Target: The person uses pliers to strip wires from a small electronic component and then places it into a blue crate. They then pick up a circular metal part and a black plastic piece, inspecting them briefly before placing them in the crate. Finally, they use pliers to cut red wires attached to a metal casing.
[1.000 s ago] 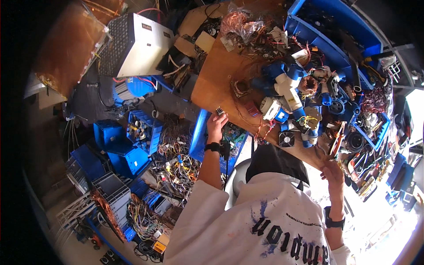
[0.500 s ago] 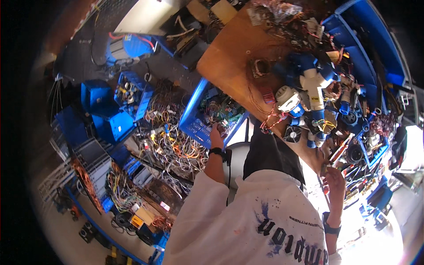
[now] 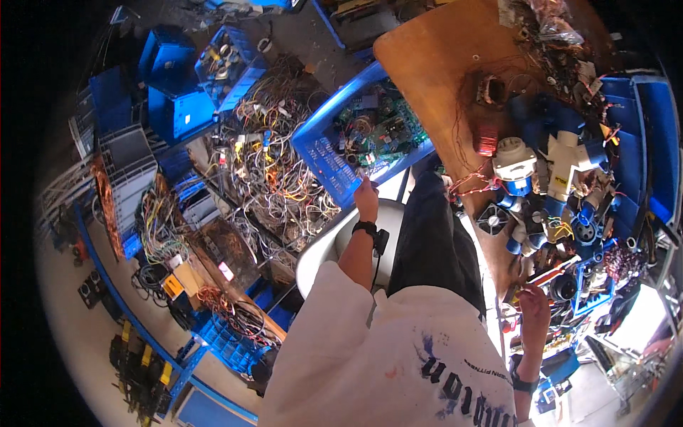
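A brown workbench [image 3: 434,64] is carrying a heap of blue and white electrical plugs [image 3: 551,171], fans and loose wire. Beside it a blue crate [image 3: 327,153] of green circuit boards [image 3: 380,128] is sitting on the floor, next to a big tangle of coloured wires [image 3: 274,164]. The person is sitting on a white chair [image 3: 320,249]. The left hand [image 3: 366,199] is reaching over the crate's near rim; whether it is gripping anything I cannot tell. The right hand [image 3: 533,306] is resting at the bench edge, its grasp unclear too. Leaning this far could be risking a snag on the loose wires, or a scrape against the crate's rim.
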{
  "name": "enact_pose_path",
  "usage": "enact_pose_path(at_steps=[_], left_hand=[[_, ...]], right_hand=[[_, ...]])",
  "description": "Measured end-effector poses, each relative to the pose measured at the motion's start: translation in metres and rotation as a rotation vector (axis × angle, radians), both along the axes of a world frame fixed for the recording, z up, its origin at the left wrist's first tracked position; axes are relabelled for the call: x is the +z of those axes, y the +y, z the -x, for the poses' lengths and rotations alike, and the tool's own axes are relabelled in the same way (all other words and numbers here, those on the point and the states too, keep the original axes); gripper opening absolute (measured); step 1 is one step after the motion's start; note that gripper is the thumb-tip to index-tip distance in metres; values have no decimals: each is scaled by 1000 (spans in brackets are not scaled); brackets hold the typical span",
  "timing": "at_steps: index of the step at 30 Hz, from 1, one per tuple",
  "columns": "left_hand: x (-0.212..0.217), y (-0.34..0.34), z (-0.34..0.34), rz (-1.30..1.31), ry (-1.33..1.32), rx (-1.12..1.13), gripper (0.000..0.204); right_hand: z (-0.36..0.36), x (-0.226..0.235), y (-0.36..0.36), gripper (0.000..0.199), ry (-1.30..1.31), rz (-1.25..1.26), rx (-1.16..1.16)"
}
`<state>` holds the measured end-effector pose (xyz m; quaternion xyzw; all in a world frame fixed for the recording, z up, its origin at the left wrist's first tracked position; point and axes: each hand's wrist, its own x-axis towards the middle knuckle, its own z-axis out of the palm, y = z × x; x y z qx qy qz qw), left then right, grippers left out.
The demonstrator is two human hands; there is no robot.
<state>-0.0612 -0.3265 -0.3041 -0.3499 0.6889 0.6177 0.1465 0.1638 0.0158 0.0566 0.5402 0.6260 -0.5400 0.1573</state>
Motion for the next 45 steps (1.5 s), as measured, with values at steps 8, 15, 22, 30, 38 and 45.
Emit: enact_pose_path(at_steps=[8,15,22,30,38,45], left_hand=[[-17,-27,-5,-78,-376,50,33],[-138,-62,4,249,-345,-321,22],[-176,-96,11,808,-303,-638,46],[-172,-103,-12,901,-308,-589,32],[-120,-103,-33,494,376,-379,23],[108,84,21,164,639,-502,20]], right_hand=[[-6,-12,-9,27,-38,-40,171],[1,-25,-21,28,-96,8,134],[-5,-64,-18,32,-190,52,126],[-7,-76,-20,31,-128,64,21],[-12,-52,0,27,-140,-28,181],[-55,-56,15,24,139,-170,-82]])
